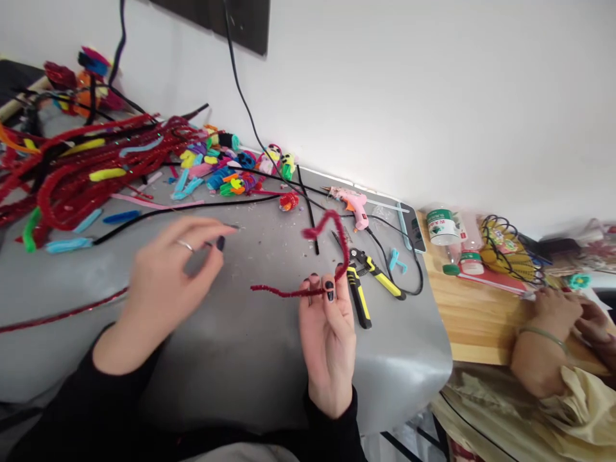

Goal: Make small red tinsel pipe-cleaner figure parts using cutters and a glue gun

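Grey table (231, 366): we are seeing two bare hands working above it. One dark red fuzzy stem (289, 294) is sitting in the right hand (330, 327), pinched between thumb and fingers; one end is pointing left, the other arching up and bending over leftward. The left hand (166, 276), wearing one ring, is hovering to the left, well apart from the stem, with a narrow gap between thumb and forefinger; we are noting nothing between them.

Just right of the right hand we are counting one pair of pliers (359, 292), its two yellow-and-black handles spreading apart. Beyond, one pink glue gun (356, 204) is lying near one phone (414, 228). One small light blue piece (397, 261) is resting right of the pliers.

By the wall, two small dolls with faces are standing side by side: one pink (271, 157), one green and yellow (287, 165). At left, a heap of red stems (72, 186) is tangling too thickly for us to count.

On the wooden table (462, 321) we are finding two plastic bottles (443, 228) and a co-worker's two hands (553, 311), close together.
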{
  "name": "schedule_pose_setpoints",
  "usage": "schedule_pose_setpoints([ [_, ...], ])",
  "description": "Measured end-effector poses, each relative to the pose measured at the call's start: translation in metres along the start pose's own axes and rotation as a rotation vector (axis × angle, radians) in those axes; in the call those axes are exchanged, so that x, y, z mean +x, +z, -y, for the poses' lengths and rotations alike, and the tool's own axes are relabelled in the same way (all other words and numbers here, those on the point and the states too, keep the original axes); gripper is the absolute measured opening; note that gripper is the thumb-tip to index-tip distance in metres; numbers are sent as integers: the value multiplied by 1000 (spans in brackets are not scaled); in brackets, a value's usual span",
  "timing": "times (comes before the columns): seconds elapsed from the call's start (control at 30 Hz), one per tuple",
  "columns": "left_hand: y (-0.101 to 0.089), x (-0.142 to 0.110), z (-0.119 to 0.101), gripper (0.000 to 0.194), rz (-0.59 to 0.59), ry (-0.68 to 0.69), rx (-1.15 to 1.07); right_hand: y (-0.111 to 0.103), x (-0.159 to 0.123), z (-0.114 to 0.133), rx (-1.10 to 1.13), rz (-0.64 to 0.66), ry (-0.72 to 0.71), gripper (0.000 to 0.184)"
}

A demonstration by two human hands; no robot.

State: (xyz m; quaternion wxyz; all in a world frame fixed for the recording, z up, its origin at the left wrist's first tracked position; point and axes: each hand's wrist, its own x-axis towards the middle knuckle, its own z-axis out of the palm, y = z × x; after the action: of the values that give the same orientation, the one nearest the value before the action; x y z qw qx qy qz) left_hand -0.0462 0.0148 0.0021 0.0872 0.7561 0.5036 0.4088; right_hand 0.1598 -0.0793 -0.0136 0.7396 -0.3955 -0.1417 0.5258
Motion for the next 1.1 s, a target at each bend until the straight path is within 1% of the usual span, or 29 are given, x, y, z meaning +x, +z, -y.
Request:
schedule_pose_setpoints([
  [0.03, 1, -8, -7, 27, 90, -30, -85, 1, 1, -1, 25, -18, 13, 32],
  [0.07, 3, -15, -13, 30, 209, -63, -209, 3, 1, -3, 39, -35, 24, 30],
  [0.1, 4, -23, -19, 32, 333, -110, -355, 4, 1, -4, 42, -50, 33, 27],
  [0.13, 6, -29, -24, 33, 428, -185, -490, 5, 2, -5, 37, -59, 40, 24],
  [0.17, 7, -34, -28, 35, 489, -264, -618, 6, 1, -6, 26, -61, 49, 22],
  [0.2, 8, -38, -32, 35, 503, -336, -722, 7, 1, -8, 13, -56, 62, 21],
  [0.27, 10, -42, -39, 25, 436, -437, -834, 10, -1, -10, -5, -25, 95, 21],
  [0.33, 11, -42, -44, 14, 336, -466, -837, 12, -4, -11, -7, 14, 111, 24],
  [0.4, 9, -40, -46, 18, 277, -475, -801, 13, -7, -10, -4, 42, 102, 27],
  [0.5, 4, -36, -44, 24, 248, -576, -754, 11, -10, -4, 0, 41, 78, 23],
  [0.6, -2, -33, -38, 32, 219, -694, -713, 8, -9, 4, -26, -19, 14, 16],
  [0.67, -5, -34, -33, 37, 220, -713, -698, 6, -7, 8, -79, -45, -53, 19],
  [0.8, -6, -41, -23, 42, 247, -717, -686, 1, -4, 10, -176, -17, -154, 23],
  [0.87, -3, -47, -17, 41, 235, -731, -695, -2, -4, 9, -203, 6, -184, 26],
  [0.97, 3, -54, -11, 35, 183, -754, -746, -4, -5, 9, -215, 33, -229, 33],
  [1.1, 5, -53, -13, 26, 125, -809, -859, -2, -5, 13, -140, 20, -251, 37],
])
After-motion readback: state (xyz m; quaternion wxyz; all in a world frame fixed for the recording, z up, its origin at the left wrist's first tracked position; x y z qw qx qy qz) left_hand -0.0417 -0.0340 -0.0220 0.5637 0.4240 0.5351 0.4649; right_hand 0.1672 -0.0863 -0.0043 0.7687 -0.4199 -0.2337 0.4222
